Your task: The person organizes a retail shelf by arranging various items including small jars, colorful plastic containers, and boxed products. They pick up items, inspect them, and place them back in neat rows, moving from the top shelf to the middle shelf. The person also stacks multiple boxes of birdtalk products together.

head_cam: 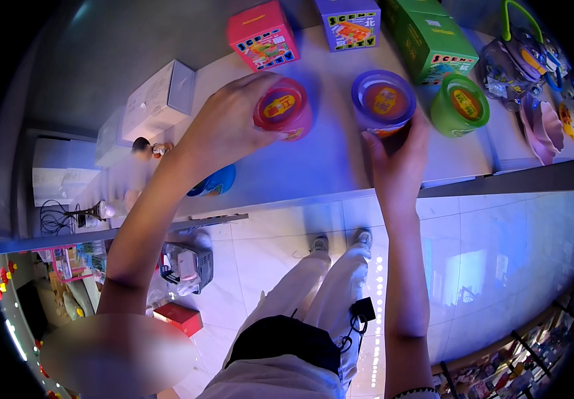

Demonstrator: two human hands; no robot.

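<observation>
My left hand point(232, 117) closes around a pink lidded cup point(287, 107) near the middle of the shelf. To its right, my right hand point(401, 144) grips a purple cup point(383, 97) with a labelled round top, thumb at the near side. A green cup point(460, 105) stands just right of the purple one, in front of a green box point(431, 40). Behind the cups are a pink box point(263, 36) and a purple box point(349, 25). A blue cup point(219, 180) sits near the shelf's front edge, partly hidden by my left forearm.
White boxes point(160, 99), a small Eiffel Tower model point(87, 213) and black cable lie at the left. On the right are clear bottles point(504, 67) and a pink shell-shaped dish point(540, 128). A dark basket point(202, 267) and a red box point(178, 318) are on the floor below.
</observation>
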